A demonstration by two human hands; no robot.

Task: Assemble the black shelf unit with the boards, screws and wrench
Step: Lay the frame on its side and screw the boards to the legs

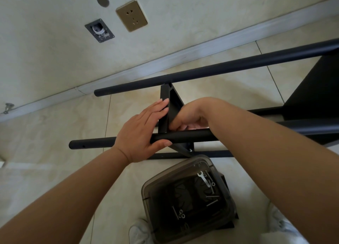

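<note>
Meanwhile, the left hand point(142, 131) presses flat-fingered on the black board point(167, 111), thumb under a pole point(183, 136); the right hand point(190, 118) curls behind it, grasp unclear.

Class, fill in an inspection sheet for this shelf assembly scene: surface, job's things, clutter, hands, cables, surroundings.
Surface: pale tiled floor.
Job's things: black shelf board stands between two black tubes; near tube, far tube. Clear plastic box holds the wrench and loose screws.
Clutter: nothing seen.
Hands: left hand lies flat against the board, thumb under the near tube. Right hand is curled behind the board; what it holds is hidden.
Cables: coiled white cable in the open wall box.
Surroundings: wall socket, white skirting board, white shoes.
</note>
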